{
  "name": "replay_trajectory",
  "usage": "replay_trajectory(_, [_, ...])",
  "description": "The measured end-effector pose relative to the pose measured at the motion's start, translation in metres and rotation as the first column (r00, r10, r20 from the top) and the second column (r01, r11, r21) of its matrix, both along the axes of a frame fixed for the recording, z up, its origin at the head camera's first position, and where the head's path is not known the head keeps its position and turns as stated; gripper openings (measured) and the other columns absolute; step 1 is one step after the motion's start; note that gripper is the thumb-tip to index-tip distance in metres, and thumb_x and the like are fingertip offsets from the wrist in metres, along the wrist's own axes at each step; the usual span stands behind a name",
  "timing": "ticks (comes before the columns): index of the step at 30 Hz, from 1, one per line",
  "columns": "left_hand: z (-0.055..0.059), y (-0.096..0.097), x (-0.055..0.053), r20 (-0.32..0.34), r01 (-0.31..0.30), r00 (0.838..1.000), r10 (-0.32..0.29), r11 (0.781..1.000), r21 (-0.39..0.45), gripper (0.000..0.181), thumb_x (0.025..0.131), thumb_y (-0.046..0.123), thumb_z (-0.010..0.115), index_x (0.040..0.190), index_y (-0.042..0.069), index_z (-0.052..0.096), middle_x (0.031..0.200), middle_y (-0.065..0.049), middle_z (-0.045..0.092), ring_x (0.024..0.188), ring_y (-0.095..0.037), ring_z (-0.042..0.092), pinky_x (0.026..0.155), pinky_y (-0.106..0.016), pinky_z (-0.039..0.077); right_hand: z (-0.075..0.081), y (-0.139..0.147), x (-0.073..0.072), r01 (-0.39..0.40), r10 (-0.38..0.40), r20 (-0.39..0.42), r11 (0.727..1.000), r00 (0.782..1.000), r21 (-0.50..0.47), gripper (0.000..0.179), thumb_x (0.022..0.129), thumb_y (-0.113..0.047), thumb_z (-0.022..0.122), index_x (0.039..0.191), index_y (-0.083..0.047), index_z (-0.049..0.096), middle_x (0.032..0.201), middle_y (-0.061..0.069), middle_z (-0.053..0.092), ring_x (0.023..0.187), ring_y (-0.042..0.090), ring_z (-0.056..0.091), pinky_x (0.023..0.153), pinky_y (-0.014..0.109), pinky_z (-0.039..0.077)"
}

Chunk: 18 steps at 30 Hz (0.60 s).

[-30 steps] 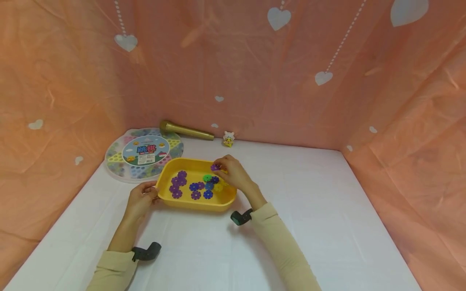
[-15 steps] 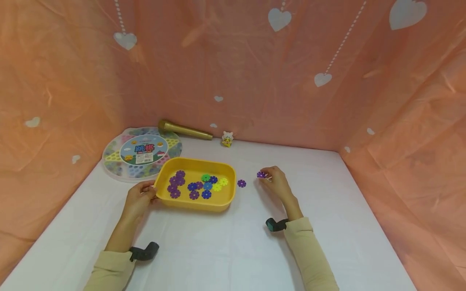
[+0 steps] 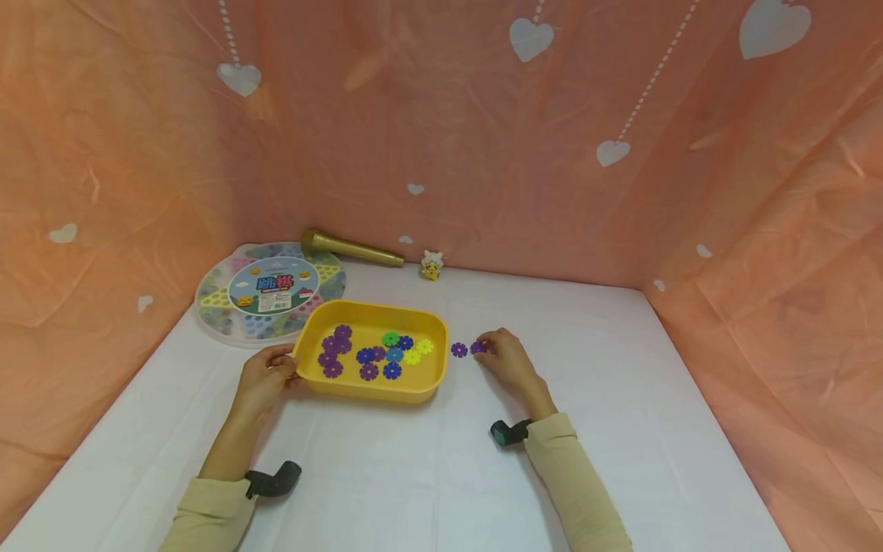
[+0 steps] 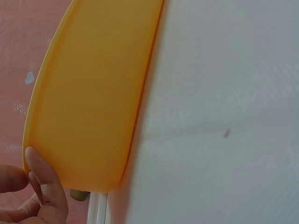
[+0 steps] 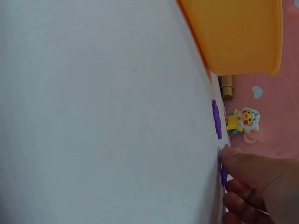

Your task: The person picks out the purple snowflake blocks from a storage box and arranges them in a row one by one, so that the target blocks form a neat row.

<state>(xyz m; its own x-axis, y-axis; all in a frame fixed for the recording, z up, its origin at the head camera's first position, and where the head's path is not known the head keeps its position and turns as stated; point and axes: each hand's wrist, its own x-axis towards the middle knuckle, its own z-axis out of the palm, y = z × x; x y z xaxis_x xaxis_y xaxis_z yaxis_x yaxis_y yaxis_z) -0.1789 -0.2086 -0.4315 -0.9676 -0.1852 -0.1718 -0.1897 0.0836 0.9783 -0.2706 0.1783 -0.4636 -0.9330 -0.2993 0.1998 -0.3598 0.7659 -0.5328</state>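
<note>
My left hand (image 3: pixel 265 381) pinches the left end of a yellow plastic tray (image 3: pixel 372 388), thumb and fingers on its rim (image 4: pixel 35 112). Inside the tray lie several notched snowflake discs: a purple group (image 3: pixel 333 369) at left, blue ones (image 3: pixel 392 371), a green one (image 3: pixel 391 338) and yellow ones (image 3: pixel 411 357) toward the right. To the right of the tray, one purple snowflake disc (image 3: pixel 458 349) lies flat on the white table. Just right of it, my right hand (image 3: pixel 510 360) pinches another purple snowflake disc (image 5: pixel 224 172) between thumb and fingers, close over the tabletop.
A round Chinese checkers box (image 3: pixel 276 330) stands behind the tray at left, with a gold toy microphone (image 3: pixel 355 250) at its back. A small yellow and white figurine (image 3: pixel 431 265) stands near the pink curtain (image 3: pixel 483 153) with white hearts.
My right hand has carried a purple disc out of the tray to the right, then down and slightly left beside the other purple disc. My left hand stays at the tray.
</note>
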Motion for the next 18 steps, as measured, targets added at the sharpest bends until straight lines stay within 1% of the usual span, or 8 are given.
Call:
replay_trajectory(4, [0.001, 0.0, 0.0, -0.001, -0.003, 1.0, 0.003, 1.0, 0.0, 0.043, 0.093, -0.001, 0.046, 0.132, -0.015, 0.034, 0.086, -0.005, 0.047, 0.062, -0.003, 0.056, 0.061, -0.018, 0.052, -0.001, -0.001, -0.001, 0.0, 0.0, 0.003, 1.0, 1.0, 0.028, 0.022, 0.082, -0.013, 0.071, 0.101, -0.004, 0.068, 0.089, 0.008, 0.059, 0.079, 0.019, 0.053, 0.074, 0.035, 0.049])
replay_trajectory(6, [0.001, 0.0, 0.0, -0.004, -0.003, 1.0, 0.003, 1.0, 0.006, 0.043, 0.093, -0.001, 0.046, 0.132, -0.015, 0.034, 0.085, -0.005, 0.047, 0.062, -0.003, 0.056, 0.061, -0.018, 0.052, -0.001, -0.002, -0.002, 0.001, -0.001, -0.003, 0.999, 1.0, 0.038, 0.024, 0.082, -0.013, 0.071, 0.103, -0.004, 0.067, 0.09, 0.009, 0.058, 0.079, 0.02, 0.053, 0.074, 0.036, 0.049])
replay_trajectory(9, [0.0, -0.001, 0.0, -0.01, 0.002, 1.0, -0.002, 1.0, 0.021, 0.043, 0.094, -0.002, 0.046, 0.133, -0.015, 0.033, 0.084, -0.003, 0.046, 0.062, -0.003, 0.056, 0.06, -0.018, 0.052, 0.004, -0.004, -0.002, 0.017, -0.016, -0.027, 0.999, 0.999, 0.04, 0.027, 0.082, -0.014, 0.07, 0.107, -0.004, 0.066, 0.091, 0.009, 0.058, 0.081, 0.021, 0.053, 0.075, 0.037, 0.048])
replay_trajectory(11, [-0.001, -0.001, 0.0, -0.014, 0.01, 1.0, -0.009, 0.999, 0.035, 0.044, 0.094, -0.002, 0.046, 0.133, -0.016, 0.032, 0.083, -0.002, 0.046, 0.063, -0.004, 0.055, 0.06, -0.018, 0.052, 0.009, -0.007, -0.002, 0.02, -0.018, -0.06, 1.0, 0.998, 0.023, 0.028, 0.083, -0.014, 0.07, 0.109, -0.004, 0.065, 0.093, 0.01, 0.059, 0.083, 0.022, 0.055, 0.077, 0.038, 0.049])
replay_trajectory(14, [-0.001, -0.001, -0.001, -0.02, 0.015, 1.0, -0.014, 0.998, 0.055, 0.044, 0.094, -0.003, 0.045, 0.133, -0.016, 0.031, 0.082, -0.002, 0.045, 0.063, -0.004, 0.055, 0.06, -0.019, 0.053, 0.021, -0.015, -0.001, -0.01, 0.007, -0.12, 1.0, 0.993, -0.029, 0.026, 0.085, -0.013, 0.068, 0.109, -0.004, 0.066, 0.097, 0.011, 0.06, 0.085, 0.024, 0.057, 0.077, 0.037, 0.052])
replay_trajectory(17, [-0.001, -0.001, -0.001, -0.022, 0.011, 1.0, -0.01, 0.998, 0.056, 0.044, 0.094, -0.002, 0.046, 0.133, -0.017, 0.031, 0.083, -0.002, 0.045, 0.063, -0.004, 0.055, 0.06, -0.019, 0.053, 0.035, -0.029, -0.002, -0.088, 0.075, -0.184, 0.994, 0.98, -0.062, 0.026, 0.085, -0.013, 0.068, 0.109, -0.003, 0.065, 0.101, 0.012, 0.061, 0.087, 0.024, 0.059, 0.077, 0.036, 0.053])
replay_trajectory(18, [-0.001, 0.0, 0.0, -0.021, 0.009, 1.0, -0.008, 0.998, 0.054, 0.044, 0.094, -0.002, 0.046, 0.133, -0.017, 0.032, 0.083, -0.002, 0.045, 0.063, -0.004, 0.055, 0.06, -0.019, 0.053, 0.041, -0.035, -0.002, -0.11, 0.095, -0.192, 0.991, 0.977, -0.071, 0.026, 0.086, -0.013, 0.067, 0.109, -0.003, 0.065, 0.102, 0.012, 0.061, 0.088, 0.023, 0.059, 0.078, 0.036, 0.053])
